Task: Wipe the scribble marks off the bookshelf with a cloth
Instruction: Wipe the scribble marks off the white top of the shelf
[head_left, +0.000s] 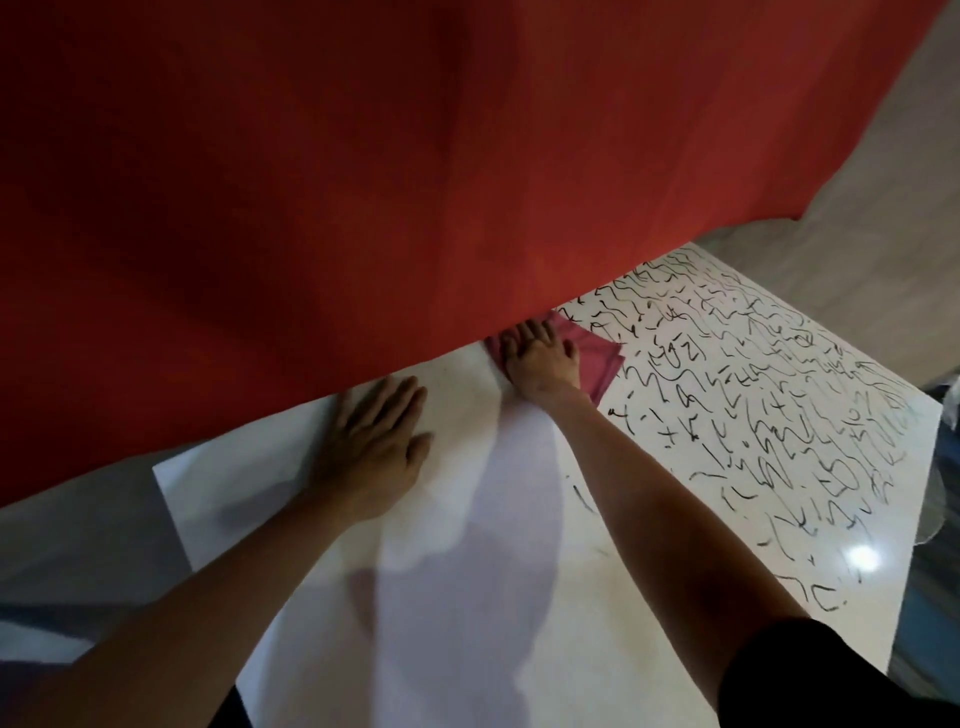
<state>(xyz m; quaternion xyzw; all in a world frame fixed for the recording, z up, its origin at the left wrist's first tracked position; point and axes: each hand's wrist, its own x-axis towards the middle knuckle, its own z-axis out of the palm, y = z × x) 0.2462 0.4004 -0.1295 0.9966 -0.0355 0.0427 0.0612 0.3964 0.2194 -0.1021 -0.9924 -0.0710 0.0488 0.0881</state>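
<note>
Right hand (540, 358) presses the cloth (597, 361) with flat fingers; left hand (374, 447) braces flat, empty, on the bookshelf (467, 597). An ink-laden cloth could smear the marks (753, 389).

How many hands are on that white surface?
2. The left hand lies flat on the bare white part; the right hand presses the cloth beside the scribbles. No others show.

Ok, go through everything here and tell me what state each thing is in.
bookshelf: left part clean, right part marked
scribble marks: black, unwiped on the right
cloth: flat, pressed under right hand
right hand: open, pressing cloth
left hand: open, flat on bookshelf
</note>
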